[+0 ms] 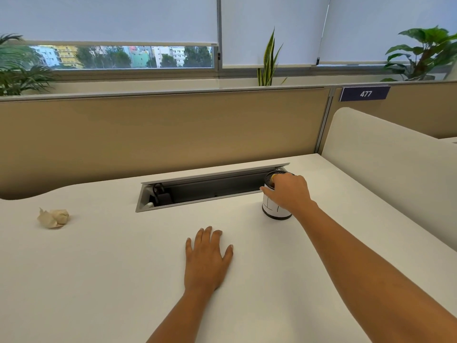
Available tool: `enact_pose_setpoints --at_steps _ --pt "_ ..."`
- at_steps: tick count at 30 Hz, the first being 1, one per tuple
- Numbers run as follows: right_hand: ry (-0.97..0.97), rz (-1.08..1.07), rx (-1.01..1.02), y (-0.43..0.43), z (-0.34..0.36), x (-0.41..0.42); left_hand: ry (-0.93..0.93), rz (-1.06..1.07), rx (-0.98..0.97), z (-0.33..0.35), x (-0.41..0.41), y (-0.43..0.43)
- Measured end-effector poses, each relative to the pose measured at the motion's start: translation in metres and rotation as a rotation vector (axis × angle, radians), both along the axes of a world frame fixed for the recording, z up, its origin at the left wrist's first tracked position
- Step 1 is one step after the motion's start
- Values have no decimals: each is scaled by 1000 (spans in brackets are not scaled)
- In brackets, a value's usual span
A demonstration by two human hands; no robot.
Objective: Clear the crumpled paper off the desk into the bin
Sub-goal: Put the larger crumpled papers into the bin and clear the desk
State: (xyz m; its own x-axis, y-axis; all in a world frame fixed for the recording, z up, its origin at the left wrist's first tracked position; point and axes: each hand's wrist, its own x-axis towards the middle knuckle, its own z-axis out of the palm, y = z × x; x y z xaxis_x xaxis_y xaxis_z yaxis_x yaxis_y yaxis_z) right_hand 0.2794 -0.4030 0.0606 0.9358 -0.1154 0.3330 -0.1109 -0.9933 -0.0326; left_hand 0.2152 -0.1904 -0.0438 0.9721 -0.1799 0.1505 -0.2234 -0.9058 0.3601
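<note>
A crumpled ball of tan paper (53,218) lies on the white desk (123,268) at the far left. A small round bin (275,210), white with a dark mesh rim, stands to the right by the cable trough. My right hand (289,194) rests over the bin's mouth, fingers curled down over the rim and thumb against its side. A small tan scrap (274,178) shows at the fingertips inside the rim; whether the fingers grip it is hidden. My left hand (209,256) lies flat on the desk in the middle, fingers apart, holding nothing.
An open cable trough (210,189) with a raised lid and a black plug runs across the desk's back. A tan partition (160,129) stands behind it and a white divider (385,167) at the right. Plants stand beyond, along the window.
</note>
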Motion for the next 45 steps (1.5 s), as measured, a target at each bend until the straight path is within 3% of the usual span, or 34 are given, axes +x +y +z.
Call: enact_pose_setpoints --at_steps 8,10,14,20,29,38,45 --pt "-532 151 171 29 -13 -48 23 7 -4 1 -5 2" --pt "-432 186 226 44 -30 -61 26 17 -6 0 -9 3" --pt "-32 196 384 72 -72 -85 34 -46 16 -2 -15 20" --pt "243 162 341 124 -103 -110 33 44 41 -3 -20 93" --pt "371 357 289 225 -100 -107 65 321 67 7 -26 227" --pt "426 546 259 339 -74 -50 108 539 39 11 -15 348" --pt "440 597 324 410 -65 12 91 563 65 5 2 361"
